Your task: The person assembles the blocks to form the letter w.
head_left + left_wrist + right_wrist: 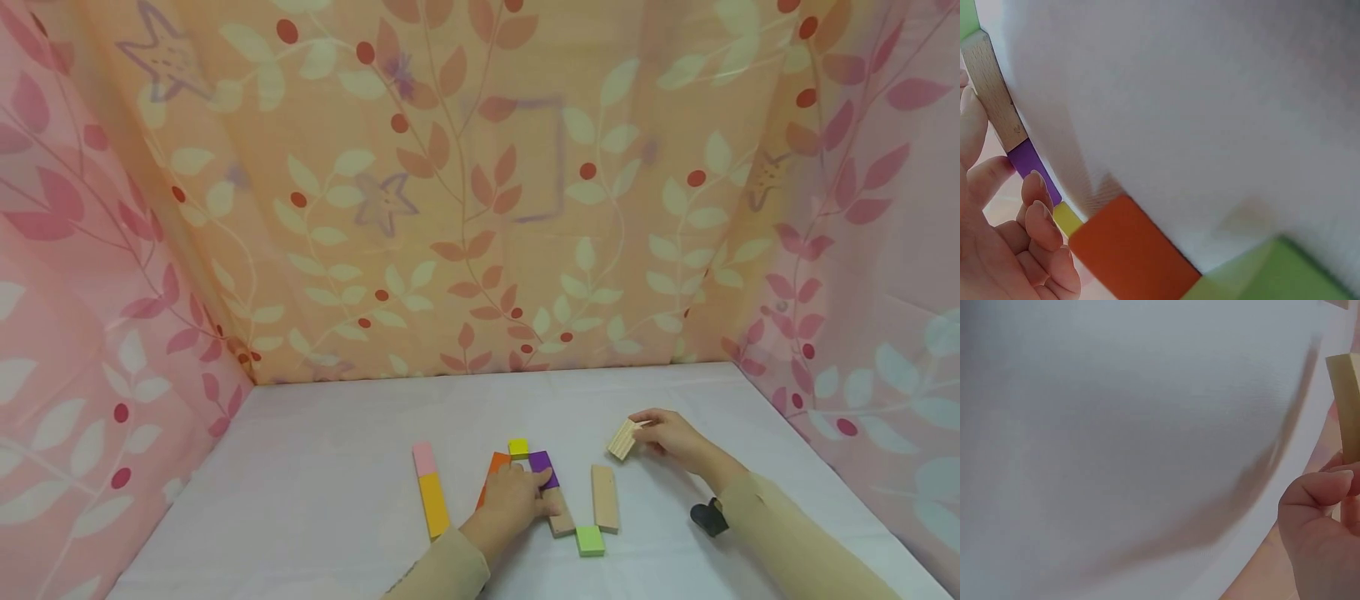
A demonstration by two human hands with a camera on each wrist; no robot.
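Observation:
My left hand (513,496) is over the row of blocks. In the head view its thumb is at the natural wooden block (558,515), and a finger reaches the purple block (545,468); the other fingers bend inward. An orange block (1132,250) lies partly behind this hand, with a yellow block (518,448) between orange and purple. My right hand (671,437) pinches a pale, grooved wooden block (624,439), which is tilted above the white table at the right. The right wrist view catches only part of that block (1346,403) and the thumb.
A plain wooden block (604,498) and a light green block (590,541) form the right end of the zigzag. A green block (1279,275) adjoins the orange one. Pink (423,459) and amber (433,506) blocks line up at left. A black object (708,517) is by the right wrist.

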